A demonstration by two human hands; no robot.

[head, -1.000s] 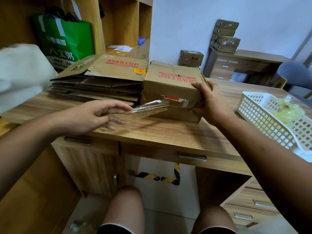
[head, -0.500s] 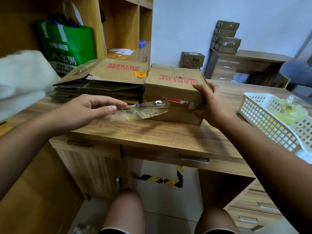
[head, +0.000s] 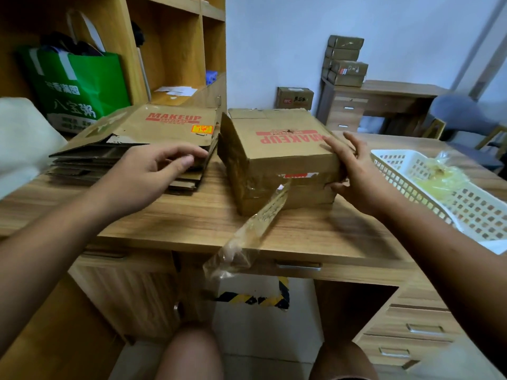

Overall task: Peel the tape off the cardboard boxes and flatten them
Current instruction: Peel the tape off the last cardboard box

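Box (head: 279,157) | tape (head: 258,223) dangling, blurred | left hand (head: 153,174) loose, empty | right hand (head: 356,171) clasps, hides corner

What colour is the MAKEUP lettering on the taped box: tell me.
Red; the lettering shows best in the head view.

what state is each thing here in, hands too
cardboard box, assembled, not flattened, tape partly peeled
tape strip, one end stuck to box, rest dangling over desk edge
flattened boxes, stacked flat
left hand, open, empty
right hand, grips box's right end
white basket, holds crumpled tape
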